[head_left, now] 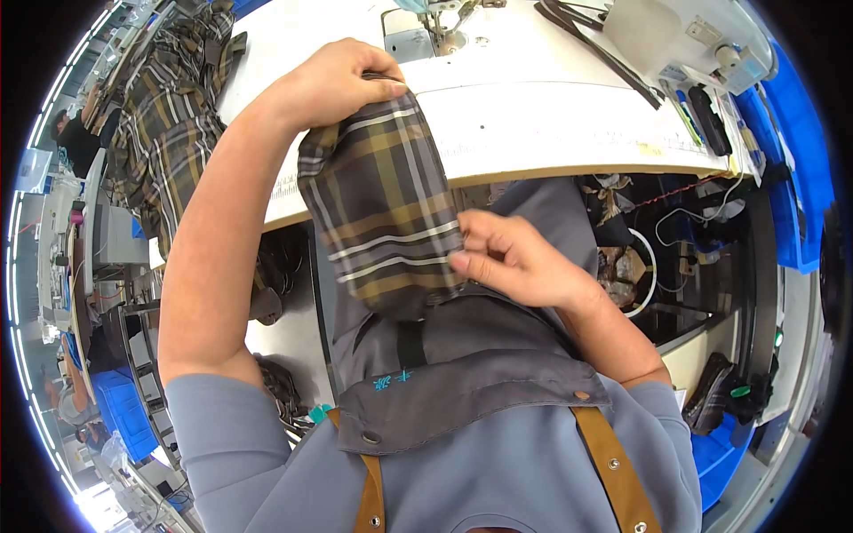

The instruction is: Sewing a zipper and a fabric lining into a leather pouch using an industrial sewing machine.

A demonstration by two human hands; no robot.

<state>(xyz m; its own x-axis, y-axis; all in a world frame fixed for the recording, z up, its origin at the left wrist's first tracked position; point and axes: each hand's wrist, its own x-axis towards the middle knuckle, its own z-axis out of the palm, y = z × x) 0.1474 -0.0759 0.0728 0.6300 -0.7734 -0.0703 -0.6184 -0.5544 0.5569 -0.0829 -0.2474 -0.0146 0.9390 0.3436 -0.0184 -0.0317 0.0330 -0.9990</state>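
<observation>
A folded plaid fabric piece (391,191), dark with olive, brown and white stripes, hangs over the front edge of the sewing table. My left hand (342,84) pinches its top end above the tabletop, thumb on the near face. Lower down, my right hand (515,258) holds the right edge of the cloth between thumb and fingers, just above my grey apron (471,400). The fabric's lower end looks slightly blurred. Beyond my left hand, at the top of the view, stands the needle area of a sewing machine (440,35).
More plaid cloth (173,124) is heaped at the left of the white table (533,124). Dark strips (604,53) lie at the back right, near small tools (702,115). Blue bins (791,178) stand at the right. Other people work far left.
</observation>
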